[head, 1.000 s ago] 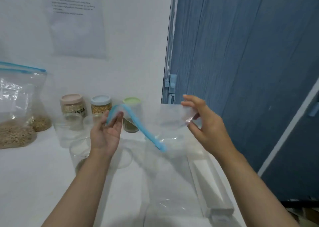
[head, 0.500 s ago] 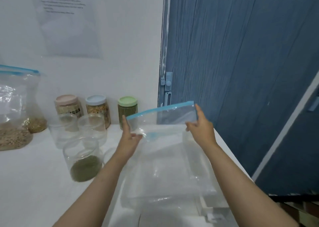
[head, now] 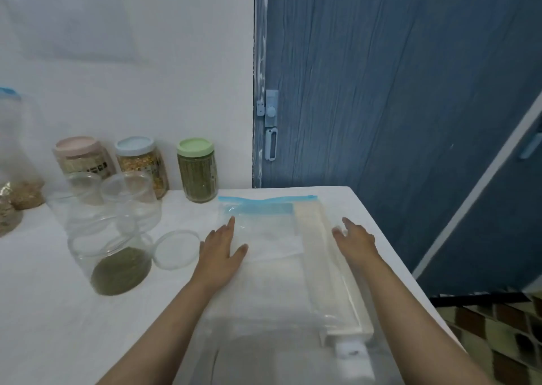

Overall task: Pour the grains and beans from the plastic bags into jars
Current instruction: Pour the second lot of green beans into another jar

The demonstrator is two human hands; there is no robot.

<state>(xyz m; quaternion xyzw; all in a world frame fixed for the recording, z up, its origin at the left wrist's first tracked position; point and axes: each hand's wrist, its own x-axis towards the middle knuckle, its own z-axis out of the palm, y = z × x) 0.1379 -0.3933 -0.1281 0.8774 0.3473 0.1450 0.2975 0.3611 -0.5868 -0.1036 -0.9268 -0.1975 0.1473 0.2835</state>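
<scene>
**Empty zip bag laid flat, both hands spread on it**

The clear plastic bag [head: 272,238] lies flat on the white bench [head: 44,311], its long axis running away from the person and its blue zip strip [head: 267,201] at the far end, crosswise, toward the blue door [head: 396,91]. It looks empty. Its right part lies over a long white box [head: 331,270] that runs the same way along the bench's right edge.

The left hand [head: 220,252] rests palm down on the bag's left side, fingers straight and slightly spread, gripping nothing. The right hand [head: 355,241] lies flat too, fingers extended, on the bag where it covers the box.

Just left of the left hand sits a clear round lid [head: 176,248], and beside that an open jar [head: 113,261] with green beans in its bottom. Two empty clear jars [head: 117,200] stand behind it. Against the wall are three capped jars: a pink-lidded jar [head: 82,159], a blue-lidded jar [head: 142,165] and a green-lidded jar [head: 198,170]. At the far left edge stand bags of grain [head: 14,203], partly cut off.
</scene>
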